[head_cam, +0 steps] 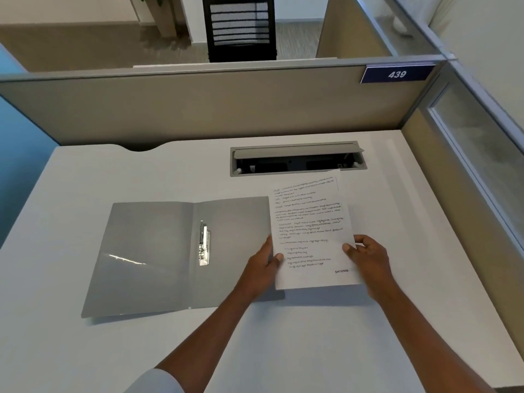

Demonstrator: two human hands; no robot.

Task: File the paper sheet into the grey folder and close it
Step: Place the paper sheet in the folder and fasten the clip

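We see the grey folder (175,256) lying open and flat on the white worktop (85,350), its inside facing up, with a metal clip (204,243) just right of the centre fold and a clear pocket on the left flap. The sheet (310,231) is to the right of the folder, its left edge meeting the folder's right flap. It is printed with lines of text and the word "ENTERED" near its lower right corner. Its near end looks lifted off the worktop and throws a shadow below.

Our left hand (265,268) grips the sheet's left edge low down, thumb on top of the paper, the rest of the fingers under it, above the folder's right flap. Our right hand (367,258) pinches the right edge at about the same height, thumb on top and fingers curled behind. Both hands are closed on the paper.

Behind the sheet, a cable tray (297,158) is set into the worktop with its lid raised. A beige partition (198,109) runs along the back, carrying a blue sign (397,74) that reads 439.
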